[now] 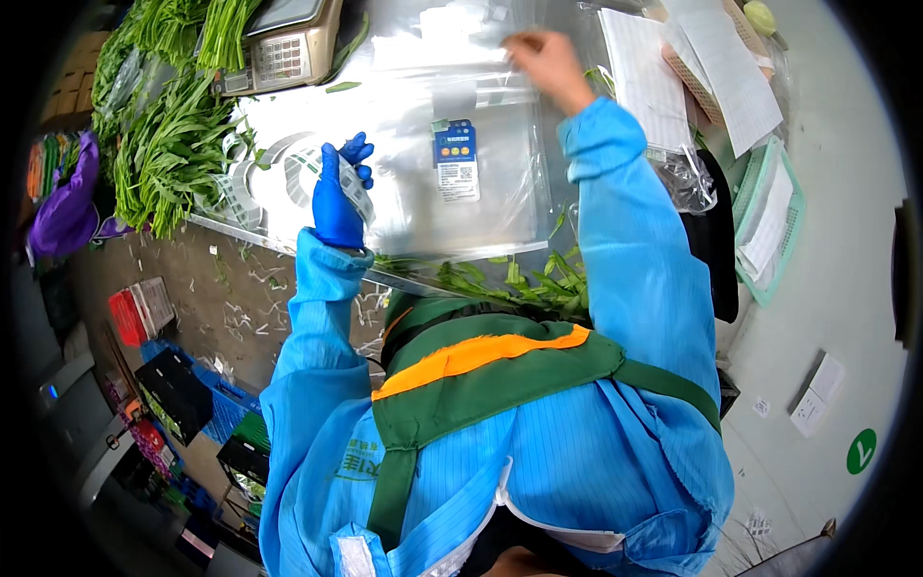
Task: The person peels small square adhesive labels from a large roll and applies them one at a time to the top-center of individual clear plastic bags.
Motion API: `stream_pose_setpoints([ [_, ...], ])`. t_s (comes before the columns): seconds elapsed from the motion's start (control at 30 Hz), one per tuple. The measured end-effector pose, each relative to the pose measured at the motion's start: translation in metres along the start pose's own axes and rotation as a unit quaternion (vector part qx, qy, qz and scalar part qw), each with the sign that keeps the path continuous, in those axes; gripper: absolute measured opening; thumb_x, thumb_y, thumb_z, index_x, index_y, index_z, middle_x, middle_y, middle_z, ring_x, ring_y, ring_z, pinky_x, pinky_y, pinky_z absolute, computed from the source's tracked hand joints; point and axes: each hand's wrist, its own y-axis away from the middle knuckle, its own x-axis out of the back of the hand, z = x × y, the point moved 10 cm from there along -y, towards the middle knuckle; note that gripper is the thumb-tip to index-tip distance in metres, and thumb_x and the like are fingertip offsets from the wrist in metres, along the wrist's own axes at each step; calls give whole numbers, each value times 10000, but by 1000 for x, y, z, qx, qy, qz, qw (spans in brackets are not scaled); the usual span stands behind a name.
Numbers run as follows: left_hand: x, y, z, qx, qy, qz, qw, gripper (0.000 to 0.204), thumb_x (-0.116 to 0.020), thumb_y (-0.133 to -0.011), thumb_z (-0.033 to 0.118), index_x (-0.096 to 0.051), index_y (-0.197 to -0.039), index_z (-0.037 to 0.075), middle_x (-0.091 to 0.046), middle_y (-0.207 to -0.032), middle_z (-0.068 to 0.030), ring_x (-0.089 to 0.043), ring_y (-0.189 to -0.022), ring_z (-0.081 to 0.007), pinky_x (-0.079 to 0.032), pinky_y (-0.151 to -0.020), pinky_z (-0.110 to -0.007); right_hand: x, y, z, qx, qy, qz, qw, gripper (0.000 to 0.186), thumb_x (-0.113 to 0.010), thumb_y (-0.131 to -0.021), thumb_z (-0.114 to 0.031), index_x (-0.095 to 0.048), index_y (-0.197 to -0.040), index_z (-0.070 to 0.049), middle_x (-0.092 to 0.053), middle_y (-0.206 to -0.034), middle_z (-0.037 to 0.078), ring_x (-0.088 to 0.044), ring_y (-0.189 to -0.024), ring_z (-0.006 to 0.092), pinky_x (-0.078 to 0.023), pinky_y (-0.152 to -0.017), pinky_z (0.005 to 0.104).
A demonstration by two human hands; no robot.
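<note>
My left hand, in a blue glove, is closed on a curling strip of white-and-green labels, with more loops lying beside it. My bare right hand reaches to the upper part of the clear plastic bags, fingertips curled at the film; what they grip is hard to make out. A blue-and-white printed card shows on the bag in front of me, between my hands.
Leafy greens and a scale sit at upper left; loose leaves along the near edge. Right: papers, pink basket, green tray. Crates stand on the littered floor at left.
</note>
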Motion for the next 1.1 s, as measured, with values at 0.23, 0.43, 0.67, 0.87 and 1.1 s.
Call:
stream_pose_setpoints([
  [0.23,-42,28,-40,135,202,-137,960,589,-400,-977,464,-339,-1435,99,-377,-1448,-131,-428,-1278,-256,-378,-1039,-409,-23,45,-76,86,41,19,995,415,-679,-835,-277,-595,-1164,-38,-653,-1027,139,-615,-928,295,-483,-816,361],
  [0.43,-71,36,-43,164,242,-170,941,593,-376,-978,461,-309,-1449,107,-344,-1459,-155,-348,-1338,-310,-298,-1108,-462,-149,162,-77,113,-36,-276,954,374,-680,-801,-90,-604,-1165,-49,-650,-928,119,-627,-879,222,-498,-793,334],
  [0.67,-45,30,-77,160,195,-135,958,556,-345,-1011,384,-319,-1419,7,-352,-1456,-162,-347,-1344,-269,-310,-1103,-378,-135,175,-93,173,-21,-261,949,178,-646,-808,-36,-646,-985,-16,-653,-914,109,-626,-878,205,-495,-777,330],
  [0.87,3,26,-10,46,-189,9,981,352,-590,-917,343,-674,-1092,50,-683,-984,-41,-487,-702,-81,-423,-643,-226,-94,147,-34,-4,-54,-265,963,113,-600,-843,-52,-629,-948,-23,-663,-948,79,-618,-866,193,-487,-774,324],
  [1.1,-59,33,-47,-145,-626,-202,739,291,-765,-756,259,-688,-984,94,-672,-895,-110,-641,-753,-261,-502,-678,-347,-112,93,12,178,376,-311,855,72,-629,-779,-82,-591,-833,-52,-654,-868,130,-628,-835,336,-484,-702,437],
])
